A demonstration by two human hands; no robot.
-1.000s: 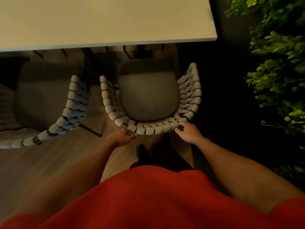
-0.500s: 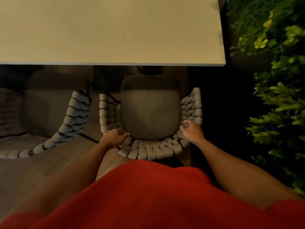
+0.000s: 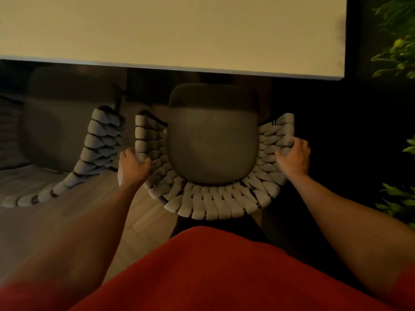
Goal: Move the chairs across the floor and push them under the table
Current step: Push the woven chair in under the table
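Note:
A chair [image 3: 213,149] with a dark grey seat cushion and a pale woven curved backrest stands right in front of me. Its seat front reaches the near edge of the pale table [image 3: 170,30]. My left hand [image 3: 132,164] grips the left side of the woven backrest. My right hand [image 3: 294,157] grips the right side of the backrest, fingers curled over its rim. A second chair [image 3: 67,140] of the same kind stands to the left, its seat partly beneath the table edge.
Green leafy plants [image 3: 397,52] line the dark right side, close to the chair and the table's end. Wooden floor [image 3: 56,221] shows at the lower left between the two chairs. My red top fills the bottom of the view.
Both hands have slid from the back of the woven backrest forward onto its two sides. The chair and I have come closer to the table edge.

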